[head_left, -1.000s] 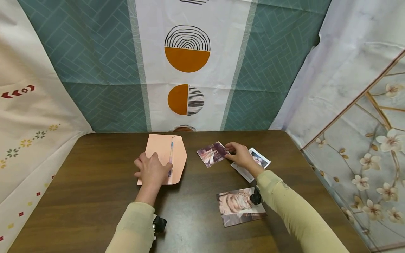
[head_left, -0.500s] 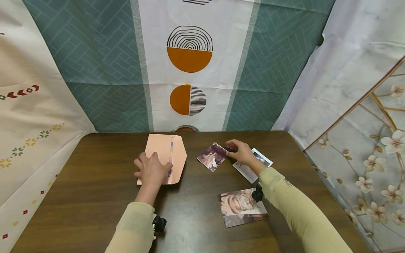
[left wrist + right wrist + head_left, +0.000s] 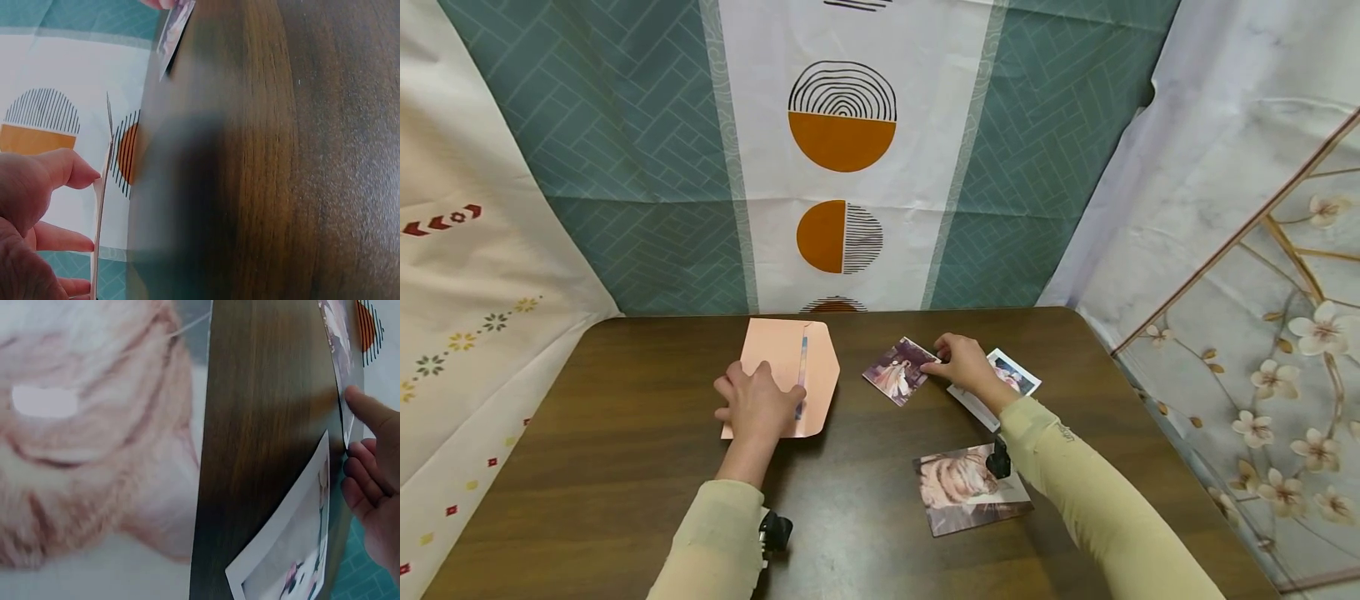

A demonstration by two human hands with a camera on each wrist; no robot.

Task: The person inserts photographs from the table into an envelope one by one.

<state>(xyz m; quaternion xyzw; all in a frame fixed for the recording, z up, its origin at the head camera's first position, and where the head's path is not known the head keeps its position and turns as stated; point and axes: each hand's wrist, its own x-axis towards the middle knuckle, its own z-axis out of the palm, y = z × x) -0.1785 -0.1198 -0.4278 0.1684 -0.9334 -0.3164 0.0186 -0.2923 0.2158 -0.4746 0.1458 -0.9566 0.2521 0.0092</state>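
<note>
My left hand (image 3: 758,408) rests on a peach envelope (image 3: 778,342), fingers spread. Fingertips and thumb touch the upper face of the envelope (image 3: 103,194) in the left wrist view. A strip of blue and white shows through a slot near the flap. With my right hand (image 3: 966,364) I pinch the right corner of a small purple photo (image 3: 897,372) of a figure in a pale dress. In the right wrist view the thumb lies on top of that photo (image 3: 340,350), with fingers curled at its edge. The photo's far side lies at the table.
A white-bordered photo (image 3: 1013,373) lies under my right wrist, partly hidden. Nearer to me is a larger photo of a furry, cat-like animal (image 3: 955,487). All are on the dark wooden table (image 3: 625,467). Patterned cloths (image 3: 655,150) hang behind and at both sides.
The purple photo has turned slightly, its near corner swinging toward me. My right thumb sits further onto the photo's corner. The left hand stays on the envelope.
</note>
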